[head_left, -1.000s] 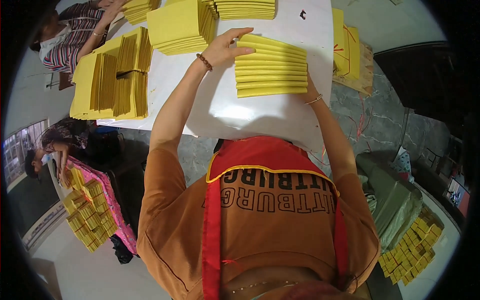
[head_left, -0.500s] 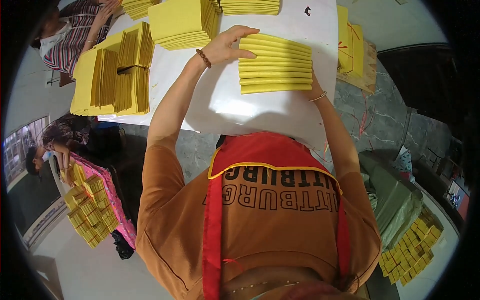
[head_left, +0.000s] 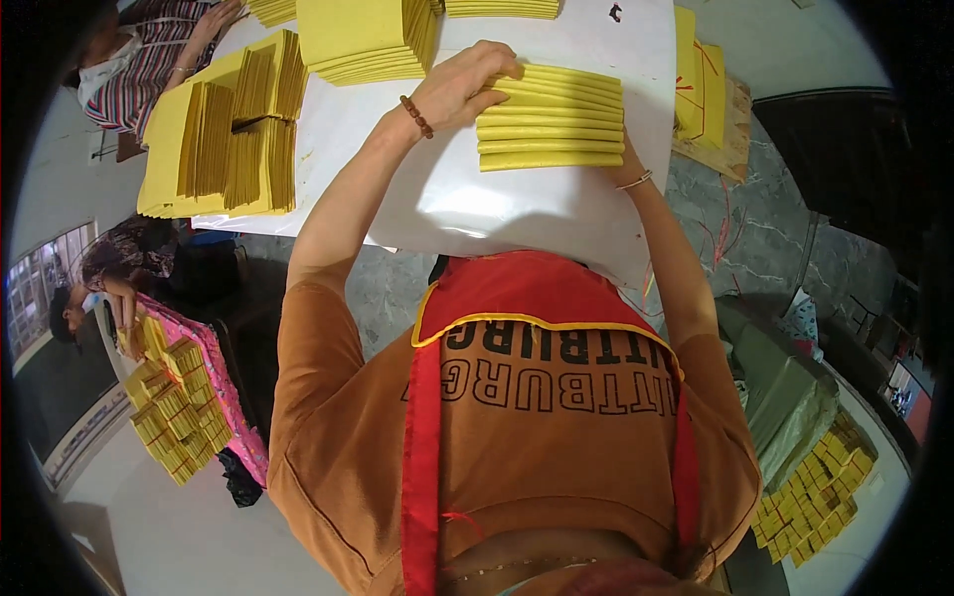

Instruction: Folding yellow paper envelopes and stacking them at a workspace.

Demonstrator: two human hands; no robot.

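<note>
A stack of folded yellow paper (head_left: 552,129) is over the white-covered table in front of me, its rounded folds toward me. At its far left corner is my left hand (head_left: 465,87), with a brown bead bracelet at the wrist. The fingers and thumb of that hand are drawn together on the corner folds. My right hand (head_left: 629,167), below a thin light bangle, grips the right end of the stack. Most of its fingers are hidden behind the paper.
More yellow paper stacks (head_left: 363,40) stand at the far side, and others (head_left: 224,139) at the left. Tied yellow bundles (head_left: 701,89) lie on a wooden board right of the table. Two people work at the left, one by a pink-covered surface (head_left: 224,377).
My left fingers and thumb, spread apart before, have closed together on the stack's far left corner. The stack looks a little shallower. My right hand stays at its right end.
</note>
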